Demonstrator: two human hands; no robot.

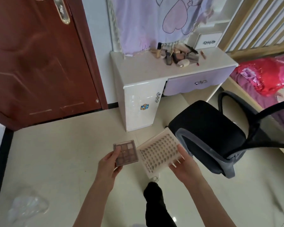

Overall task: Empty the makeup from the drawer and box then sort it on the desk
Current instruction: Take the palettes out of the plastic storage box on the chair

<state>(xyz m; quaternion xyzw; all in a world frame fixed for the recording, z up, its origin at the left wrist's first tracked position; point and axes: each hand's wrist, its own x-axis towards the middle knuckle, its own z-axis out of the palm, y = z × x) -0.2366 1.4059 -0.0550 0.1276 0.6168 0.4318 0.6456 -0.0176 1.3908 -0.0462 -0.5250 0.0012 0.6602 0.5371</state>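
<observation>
Glossy white desk (143,76), mesh-backed cloth chair (208,133), shiny tiled floor (64,153), polished wooden door (36,63)

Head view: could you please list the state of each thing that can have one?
Left hand: grips eyeshadow palette.
Right hand: holds lash tray.
Lavender drawer: slightly ajar.
Makeup pile: unsorted heap on desk.
Red door: closed.
Black chair: pulled away from desk.
</observation>
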